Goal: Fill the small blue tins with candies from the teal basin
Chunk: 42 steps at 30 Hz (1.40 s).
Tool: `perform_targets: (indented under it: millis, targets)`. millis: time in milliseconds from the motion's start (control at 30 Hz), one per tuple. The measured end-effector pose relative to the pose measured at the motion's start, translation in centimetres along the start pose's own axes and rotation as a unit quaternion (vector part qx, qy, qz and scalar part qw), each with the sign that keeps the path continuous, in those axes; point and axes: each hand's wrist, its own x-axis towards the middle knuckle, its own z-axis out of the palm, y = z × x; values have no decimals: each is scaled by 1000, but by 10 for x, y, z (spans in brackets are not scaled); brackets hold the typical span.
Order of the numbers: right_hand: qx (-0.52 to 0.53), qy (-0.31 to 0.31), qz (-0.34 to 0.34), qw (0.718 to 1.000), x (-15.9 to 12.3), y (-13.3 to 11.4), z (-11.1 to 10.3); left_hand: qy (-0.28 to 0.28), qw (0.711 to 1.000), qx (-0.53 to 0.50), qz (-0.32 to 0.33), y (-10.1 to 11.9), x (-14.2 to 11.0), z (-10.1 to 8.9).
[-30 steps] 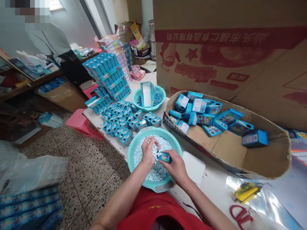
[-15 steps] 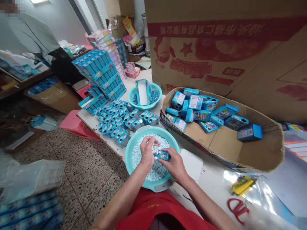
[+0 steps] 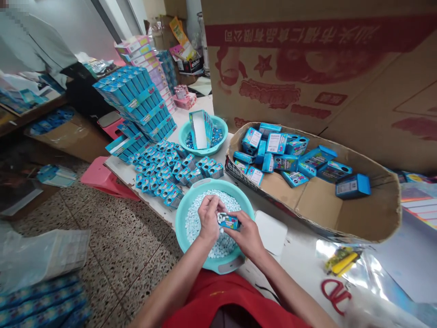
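Observation:
A teal basin (image 3: 186, 212) full of small white tablets (image 3: 196, 218) stands at the table's near edge. Above it my right hand (image 3: 246, 235) grips a small blue box (image 3: 228, 221) by its end. My left hand (image 3: 209, 217) is cupped against the box's open end, its fingers closed on a few white tablets. Both hands hover just over the tablets in the basin.
Several small open blue boxes (image 3: 167, 171) lie in rows behind the basin, beside stacked blue cartons (image 3: 136, 100) and a second teal bowl (image 3: 194, 143). A cut-down cardboard tray (image 3: 341, 214) holds more blue boxes. Red scissors (image 3: 336, 296) lie at right. A person stands at far left.
The view has drifted slightly; my hands stay over the basin, with the left hand pressed closer to the box's open end.

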Motion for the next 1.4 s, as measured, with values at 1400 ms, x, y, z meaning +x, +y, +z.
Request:
perform_targets:
  millis: [1400]
  targets:
    - [-46,-27,19,998,-4,19,9,25,994,-27,-103,-10,5,-29]
